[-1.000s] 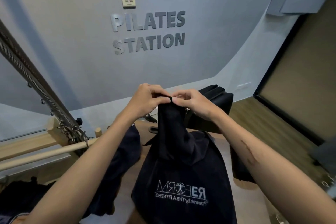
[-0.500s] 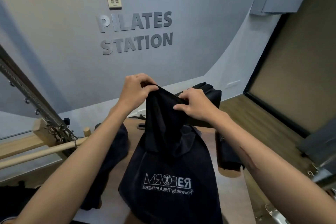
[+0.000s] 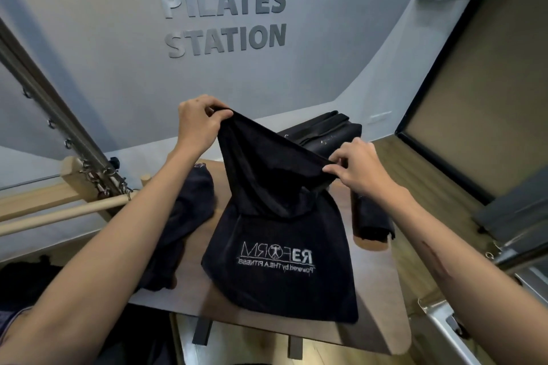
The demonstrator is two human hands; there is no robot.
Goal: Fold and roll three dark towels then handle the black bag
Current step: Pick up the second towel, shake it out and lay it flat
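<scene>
- L hand (image 3: 199, 124) pinches towel (image 3: 275, 216) top edge at its 11 o'clock corner, thumb over the fabric.
- R hand (image 3: 360, 169) pinches same edge at 2 o'clock, lower than L; hands well apart, edge stretched between them.
- Towel hangs from both hands, lower part on table (image 3: 382, 326); logo reads mirrored, facing up at 6 o'clock.
- 2nd towel (image 3: 184, 228), crumpled, at 9 o'clock of the held one, partly under L forearm, on table.
- Rolled towel (image 3: 372, 216) at 3 o'clock, on table, just beside held towel.
- Bag (image 3: 326, 133) at 12 o'clock, behind held towel, far end of table.
- Wood bar (image 3: 59, 213) w/ chains & springs at 9 o'clock, off table.
- Wall sign (image 3: 225, 21) "PILATES STATION" up at 12 o'clock.
</scene>
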